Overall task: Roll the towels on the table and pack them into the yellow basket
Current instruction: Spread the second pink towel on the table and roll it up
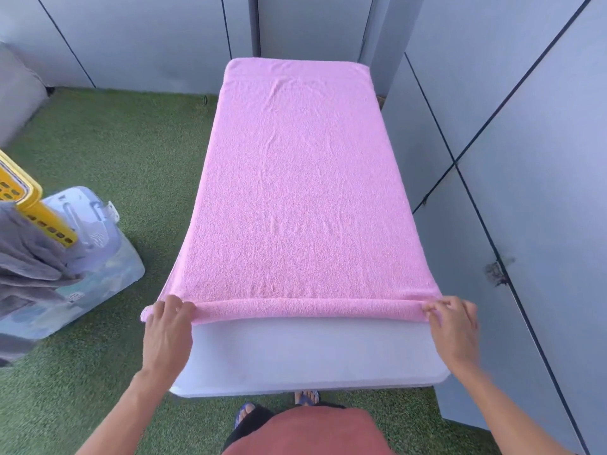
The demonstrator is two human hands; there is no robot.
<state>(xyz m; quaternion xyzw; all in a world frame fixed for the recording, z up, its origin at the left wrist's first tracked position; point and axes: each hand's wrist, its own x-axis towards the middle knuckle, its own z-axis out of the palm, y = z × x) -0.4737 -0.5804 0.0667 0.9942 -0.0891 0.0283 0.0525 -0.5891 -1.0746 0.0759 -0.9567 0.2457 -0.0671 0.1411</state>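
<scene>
A pink towel (295, 178) lies spread flat along the white table (305, 359), covering most of it. Its near edge is turned over into a thin roll that runs across the table. My left hand (169, 326) grips the left end of that roll, fingers curled over it. My right hand (455, 323) pinches the right end with fingertips. The yellow basket (23, 198) stands at the left edge of the view, only partly visible, with a grey towel (26, 261) hanging over its rim.
A clear plastic storage box (98, 254) sits on the green artificial turf (98, 152) under the basket. Grey wall panels (525, 159) close in the right side and back of the table. My feet in sandals stand at the table's near end.
</scene>
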